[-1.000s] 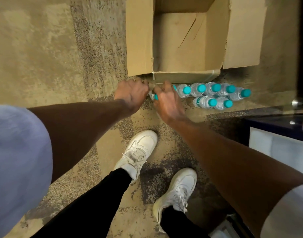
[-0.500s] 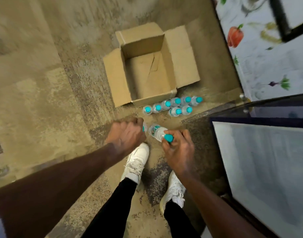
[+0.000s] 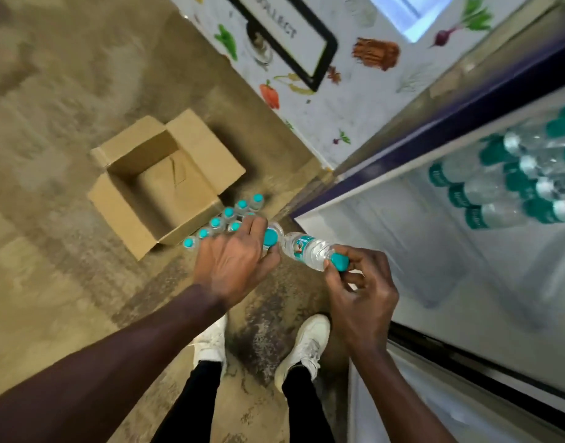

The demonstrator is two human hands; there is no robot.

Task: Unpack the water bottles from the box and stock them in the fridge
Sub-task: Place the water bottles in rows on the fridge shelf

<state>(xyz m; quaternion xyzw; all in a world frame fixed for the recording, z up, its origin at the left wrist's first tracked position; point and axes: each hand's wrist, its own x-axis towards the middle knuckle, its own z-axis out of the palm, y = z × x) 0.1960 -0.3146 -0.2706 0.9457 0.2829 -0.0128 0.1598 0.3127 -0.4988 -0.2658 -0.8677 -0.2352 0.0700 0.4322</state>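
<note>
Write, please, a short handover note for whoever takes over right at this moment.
Left hand grips first bottle, mostly hidden, cap showing.
Right hand pinches second bottle at its cap.
Box sits open and empty on the floor; floor bottles stand beside it.
Done: box unpacked, stocked bottles lie in the open fridge.
Left: shelve both held bottles, then the floor ones.

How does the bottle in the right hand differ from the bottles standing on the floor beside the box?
The held bottle is in the air and tilted, its side and label showing; the floor bottles stand upright, showing mainly caps. The held bottle is single, pinched at the cap by the right hand; the floor bottles form a group beside the box. Both have teal caps.
</note>
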